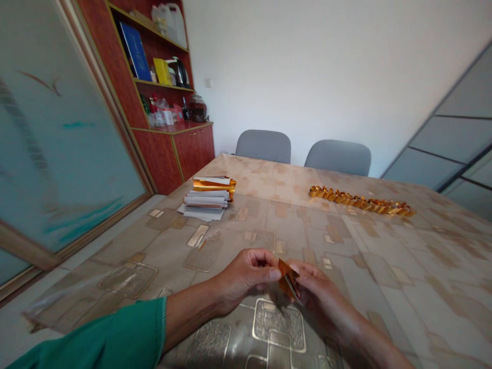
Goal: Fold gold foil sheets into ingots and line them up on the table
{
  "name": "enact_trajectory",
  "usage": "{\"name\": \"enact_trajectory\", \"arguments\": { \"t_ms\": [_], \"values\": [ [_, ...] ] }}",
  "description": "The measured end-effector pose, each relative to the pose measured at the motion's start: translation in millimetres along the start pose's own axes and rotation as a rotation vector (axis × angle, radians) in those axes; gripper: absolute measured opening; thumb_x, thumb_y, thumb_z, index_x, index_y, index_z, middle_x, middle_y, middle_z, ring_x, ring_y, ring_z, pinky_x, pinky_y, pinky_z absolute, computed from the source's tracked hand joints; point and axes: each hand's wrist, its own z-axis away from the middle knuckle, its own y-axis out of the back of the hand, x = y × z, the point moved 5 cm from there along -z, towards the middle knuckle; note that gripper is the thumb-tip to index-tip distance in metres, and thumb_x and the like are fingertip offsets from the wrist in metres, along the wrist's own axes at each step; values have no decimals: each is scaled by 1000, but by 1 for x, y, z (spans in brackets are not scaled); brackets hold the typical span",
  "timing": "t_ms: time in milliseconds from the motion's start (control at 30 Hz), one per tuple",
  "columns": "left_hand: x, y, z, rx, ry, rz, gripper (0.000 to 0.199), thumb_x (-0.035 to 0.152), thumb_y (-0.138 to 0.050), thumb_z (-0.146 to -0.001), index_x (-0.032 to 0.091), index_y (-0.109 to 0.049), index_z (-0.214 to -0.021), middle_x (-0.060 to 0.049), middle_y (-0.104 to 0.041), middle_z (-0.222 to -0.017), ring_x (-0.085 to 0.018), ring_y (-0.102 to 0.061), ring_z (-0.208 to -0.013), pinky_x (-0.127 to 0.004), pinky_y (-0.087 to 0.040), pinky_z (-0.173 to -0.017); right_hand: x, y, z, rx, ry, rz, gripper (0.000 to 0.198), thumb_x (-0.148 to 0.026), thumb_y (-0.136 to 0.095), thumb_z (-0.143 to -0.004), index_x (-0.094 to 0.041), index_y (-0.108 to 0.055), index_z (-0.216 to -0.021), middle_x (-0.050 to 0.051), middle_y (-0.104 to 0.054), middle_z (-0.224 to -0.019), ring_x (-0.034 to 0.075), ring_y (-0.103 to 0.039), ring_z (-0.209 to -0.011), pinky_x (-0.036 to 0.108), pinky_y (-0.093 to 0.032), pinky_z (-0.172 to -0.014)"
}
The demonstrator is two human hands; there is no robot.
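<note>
A small piece of folded gold foil paper [287, 279] is held between my two hands above the near part of the table. My left hand [249, 277] pinches its left edge between thumb and fingers. On the other side, my right hand [317, 287] grips the paper, its fingers partly hidden behind it. Farther off to the left lies a stack of paper sheets [205, 200], white-backed with some gold sides showing. A row of folded gold paper pieces [361, 201] stretches across the right side of the table.
A patterned plastic cloth covers the table [238, 238]. Two grey chairs, a left one [263, 145] and a right one [338, 155], stand at its far edge. A red-brown cabinet [172, 151] with loaded shelves is at the back left, beside a frosted glass door [57, 133].
</note>
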Motion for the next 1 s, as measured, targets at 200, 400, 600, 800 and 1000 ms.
{"name": "enact_trajectory", "arguments": {
  "t_ms": [200, 400, 600, 800, 1000],
  "values": [
    [-7, -2, 1, -70, 72, 54, 43, 41, -93, -58, 14, -62, -70, 2, -55, -62, -5, -34, -50, -24, -14, -51, 0, -4, 4, -28, -43, -85, 36, -47, -81, -77, -18, -62, -73, -4, -48, -62, 10, -39, -57, 23, -31, -57],
    [-9, -8, 7, -159, 162, 89, 44, 43, -93, -58, 15, -63, -74, 2, -52, -65, -8, -39, -55, -24, -19, -54, -1, -9, 4, -208, -58, -143, 33, -45, -72, -88, -19, -59, -72, -11, -40, -43, 6, -28, -38, 19, -27, -42],
    [-4, -7, 7, -179, 151, 81, 39, 39, -92, -60, 15, -64, -74, 3, -50, -67, -8, -39, -58, -23, -23, -55, -2, -9, 7, -290, -77, -201, 32, -47, -70, -89, -17, -66, -98, -15, -39, -38, 3, -16, -27, 15, -21, -31],
    [-7, -12, 11, -168, 187, 153, 45, 41, -94, -58, 16, -63, -78, 4, -46, -68, -8, -38, -59, -22, -23, -55, -5, -17, 8, -307, -144, -279, 31, -46, -75, -85, -18, -63, -81, -15, -36, -36, 2, -15, -26, 14, -22, -28],
    [-8, -13, 10, -173, 181, 205, 43, 40, -93, -62, 13, -63, -78, 4, -39, -67, -6, -25, -57, -21, -14, -49, -11, -14, 6, -232, -132, -289, 34, -44, -79, -82, -19, -59, -74, -16, -32, -38, 1, -14, -28, 13, -19, -28]
  ]
}}
